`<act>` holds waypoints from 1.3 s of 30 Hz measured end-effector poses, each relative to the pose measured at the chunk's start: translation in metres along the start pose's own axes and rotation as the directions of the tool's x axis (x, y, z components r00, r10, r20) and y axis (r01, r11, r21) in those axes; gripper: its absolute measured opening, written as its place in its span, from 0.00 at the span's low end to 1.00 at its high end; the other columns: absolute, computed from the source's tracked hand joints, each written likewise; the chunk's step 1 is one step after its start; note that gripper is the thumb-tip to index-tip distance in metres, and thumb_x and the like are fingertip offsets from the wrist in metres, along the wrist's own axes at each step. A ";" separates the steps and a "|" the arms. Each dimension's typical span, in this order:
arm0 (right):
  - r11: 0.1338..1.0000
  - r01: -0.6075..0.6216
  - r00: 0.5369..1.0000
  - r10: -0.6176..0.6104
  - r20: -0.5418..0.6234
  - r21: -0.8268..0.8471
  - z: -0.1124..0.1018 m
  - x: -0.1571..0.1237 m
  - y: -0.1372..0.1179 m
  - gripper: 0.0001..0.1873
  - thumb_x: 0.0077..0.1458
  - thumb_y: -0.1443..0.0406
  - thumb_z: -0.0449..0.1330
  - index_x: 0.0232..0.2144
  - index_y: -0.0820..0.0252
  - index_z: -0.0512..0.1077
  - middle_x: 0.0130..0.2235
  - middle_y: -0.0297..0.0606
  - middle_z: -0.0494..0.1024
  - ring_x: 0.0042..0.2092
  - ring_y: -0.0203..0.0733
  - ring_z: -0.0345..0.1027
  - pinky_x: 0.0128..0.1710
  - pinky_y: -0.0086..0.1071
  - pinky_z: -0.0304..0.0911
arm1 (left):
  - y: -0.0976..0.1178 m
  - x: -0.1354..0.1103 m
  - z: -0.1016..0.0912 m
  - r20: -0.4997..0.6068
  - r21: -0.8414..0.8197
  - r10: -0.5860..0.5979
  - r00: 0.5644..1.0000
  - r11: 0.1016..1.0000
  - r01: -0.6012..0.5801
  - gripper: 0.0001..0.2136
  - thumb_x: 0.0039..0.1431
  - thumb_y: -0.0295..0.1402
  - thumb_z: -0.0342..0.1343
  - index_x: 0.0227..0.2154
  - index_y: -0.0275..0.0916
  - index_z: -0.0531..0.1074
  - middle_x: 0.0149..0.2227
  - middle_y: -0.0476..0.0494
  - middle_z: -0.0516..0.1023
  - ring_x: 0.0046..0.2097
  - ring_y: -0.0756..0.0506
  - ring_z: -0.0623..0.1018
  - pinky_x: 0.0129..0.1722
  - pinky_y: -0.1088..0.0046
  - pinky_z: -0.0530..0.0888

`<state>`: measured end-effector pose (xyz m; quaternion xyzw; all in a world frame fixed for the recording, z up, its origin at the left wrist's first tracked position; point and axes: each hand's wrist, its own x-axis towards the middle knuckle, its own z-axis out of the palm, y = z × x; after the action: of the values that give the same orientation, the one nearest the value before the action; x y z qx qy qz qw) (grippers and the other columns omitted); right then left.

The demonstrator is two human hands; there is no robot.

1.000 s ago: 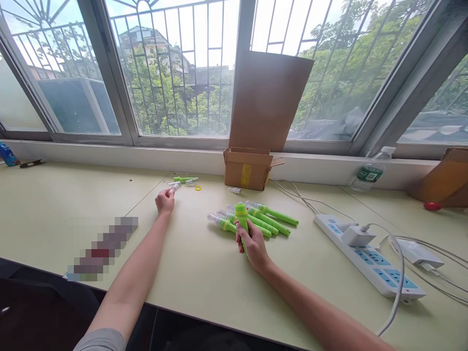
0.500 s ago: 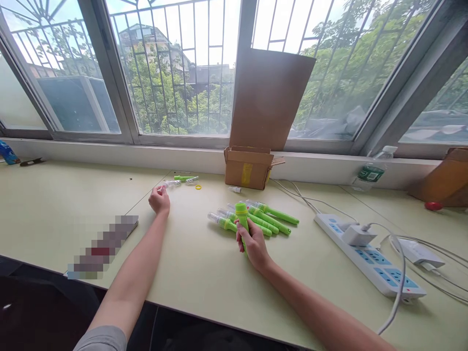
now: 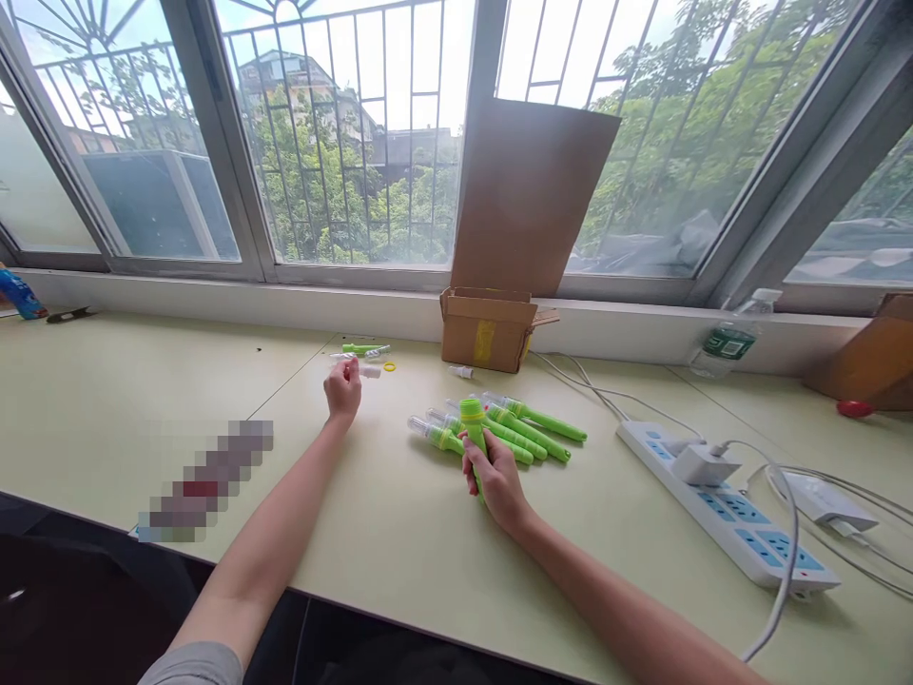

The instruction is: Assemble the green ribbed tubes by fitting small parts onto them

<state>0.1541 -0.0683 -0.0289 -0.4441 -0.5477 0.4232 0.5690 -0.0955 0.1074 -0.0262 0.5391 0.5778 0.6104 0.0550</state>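
Two hands are working: the right hand (image 3: 494,479) is gripping a green tube (image 3: 471,419) upright, at six o'clock of the green pile (image 3: 524,433); the left hand (image 3: 342,390) is curling beside a clear cap (image 3: 370,372), grip unclear.

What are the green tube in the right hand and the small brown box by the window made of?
Bright green tube in the right hand: smooth, slightly glossy, uniform colour, likely moulded plastic. Small brown open box: matte brown, folded flaps, likely cardboard.
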 end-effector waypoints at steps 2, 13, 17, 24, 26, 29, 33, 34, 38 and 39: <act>1.000 -0.003 1.000 0.003 0.004 -0.012 0.000 0.000 0.000 0.13 0.58 0.54 0.55 0.30 0.58 0.62 0.21 0.27 0.65 0.16 0.30 0.56 0.14 0.26 0.53 | 0.012 -0.006 0.003 0.055 -0.044 0.038 0.998 0.998 -0.035 0.16 0.63 0.43 0.47 0.28 0.39 0.72 0.17 0.50 0.68 0.21 0.48 0.68 0.25 0.73 0.63; 0.983 0.026 0.997 -0.014 0.070 -0.181 0.003 -0.002 -0.001 0.14 0.58 0.54 0.55 0.31 0.58 0.66 0.21 0.27 0.64 0.17 0.30 0.55 0.16 0.26 0.56 | 0.072 -0.046 0.010 0.200 -0.307 0.130 0.971 0.949 -0.064 0.17 0.65 0.43 0.44 0.30 0.39 0.73 0.19 0.50 0.69 0.19 0.50 0.69 0.20 0.75 0.64; 0.972 0.019 0.995 0.005 0.102 -0.234 0.003 0.001 0.001 0.15 0.58 0.53 0.55 0.28 0.58 0.65 0.22 0.28 0.64 0.17 0.31 0.56 0.15 0.26 0.55 | 0.082 -0.054 0.010 0.217 -0.390 0.139 0.966 0.920 -0.045 0.15 0.64 0.43 0.46 0.32 0.38 0.72 0.24 0.49 0.73 0.20 0.52 0.70 0.20 0.76 0.67; 0.967 -0.020 0.997 0.039 0.071 -0.252 0.003 0.003 0.005 0.16 0.54 0.55 0.58 0.41 0.57 0.69 0.23 0.28 0.67 0.15 0.32 0.56 0.14 0.28 0.55 | 0.087 -0.060 0.012 0.337 -0.546 0.131 0.932 0.834 0.080 0.13 0.60 0.45 0.53 0.31 0.38 0.68 0.21 0.52 0.69 0.19 0.53 0.69 0.18 0.78 0.69; 0.969 -0.021 0.996 0.040 0.075 -0.247 0.003 0.003 0.005 0.16 0.54 0.55 0.58 0.41 0.57 0.69 0.23 0.29 0.68 0.15 0.33 0.56 0.14 0.28 0.55 | 0.089 -0.061 0.012 0.361 -0.560 0.137 0.922 0.823 0.097 0.14 0.59 0.45 0.54 0.29 0.38 0.68 0.21 0.52 0.69 0.19 0.53 0.69 0.18 0.78 0.69; 0.967 -0.015 0.995 0.039 0.090 -0.253 0.003 0.004 0.004 0.16 0.54 0.56 0.58 0.42 0.57 0.70 0.23 0.29 0.68 0.15 0.32 0.57 0.14 0.28 0.55 | 0.090 -0.063 0.012 0.373 -0.556 0.150 0.916 0.826 0.091 0.14 0.59 0.44 0.54 0.27 0.38 0.69 0.21 0.51 0.70 0.20 0.53 0.70 0.18 0.78 0.69; 0.963 -0.005 0.995 0.033 0.099 -0.268 0.003 0.003 0.002 0.16 0.55 0.56 0.57 0.44 0.56 0.70 0.24 0.29 0.68 0.15 0.32 0.58 0.15 0.28 0.56 | 0.090 -0.064 0.012 0.377 -0.550 0.159 0.912 0.831 0.083 0.14 0.58 0.44 0.54 0.27 0.37 0.70 0.21 0.51 0.70 0.20 0.53 0.70 0.18 0.78 0.70; 0.962 -0.004 0.994 0.033 0.101 -0.273 0.003 0.003 0.002 0.16 0.56 0.56 0.57 0.44 0.56 0.70 0.24 0.29 0.67 0.15 0.32 0.58 0.15 0.28 0.56 | 0.090 -0.064 0.012 0.381 -0.550 0.158 0.911 0.831 0.086 0.14 0.58 0.45 0.54 0.27 0.37 0.70 0.21 0.51 0.70 0.20 0.53 0.70 0.19 0.78 0.70; 0.962 -0.008 0.993 0.039 0.108 -0.272 0.003 0.003 0.002 0.17 0.54 0.56 0.58 0.44 0.56 0.71 0.23 0.29 0.67 0.15 0.33 0.58 0.15 0.28 0.56 | 0.090 -0.064 0.013 0.391 -0.551 0.158 0.907 0.829 0.093 0.15 0.58 0.45 0.54 0.27 0.37 0.71 0.21 0.51 0.70 0.20 0.53 0.69 0.18 0.78 0.70; 0.963 -0.009 0.993 0.040 0.107 -0.269 0.003 0.003 0.001 0.17 0.54 0.56 0.58 0.43 0.56 0.72 0.23 0.29 0.67 0.15 0.33 0.58 0.15 0.29 0.56 | 0.090 -0.064 0.013 0.391 -0.552 0.159 0.906 0.829 0.093 0.15 0.58 0.45 0.54 0.27 0.37 0.71 0.21 0.51 0.70 0.20 0.53 0.69 0.18 0.78 0.70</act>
<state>0.1513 -0.0649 -0.0293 -0.4994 -0.6253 0.3764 0.4668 -0.0102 0.0424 0.0013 0.6280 0.3386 0.6221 0.3224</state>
